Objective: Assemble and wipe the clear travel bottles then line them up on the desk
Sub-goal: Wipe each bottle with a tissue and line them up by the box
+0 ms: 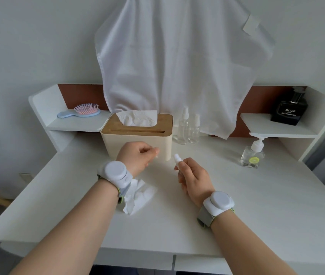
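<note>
Step in hand: we judge assembly of a third bottle is under way; its spray head is up and its body is hidden in the hand.
Right hand [194, 178]: fingers curled round a small clear spray bottle [177, 160], white nozzle pointing up and to the left, held over the middle of the desk [247, 195].
Left hand [136, 157]: raised just in front of the tissue box [138, 133], fingers loosely curled with thumb and fingertip close together; we cannot tell whether they pinch a small clear cap, as the view is too soft there.
Finished bottles: two clear travel bottles [188, 129] stand upright and touching side by side near the desk's back edge, just right of the tissue box, in front of the hanging white cloth [177, 66].
Wiping stock: a crumpled tissue [138, 196] lies on the desk under the left wrist, toward the front-left.
Other items: pump bottle [252, 155] near the right edge; black perfume bottle [288, 111] on the right shelf; hairbrush [80, 112] on the left shelf.
Next move: we reckon the two hands must meet to close the bottle, then the left picks up the tissue to wipe it before it joins the row at the back.
</note>
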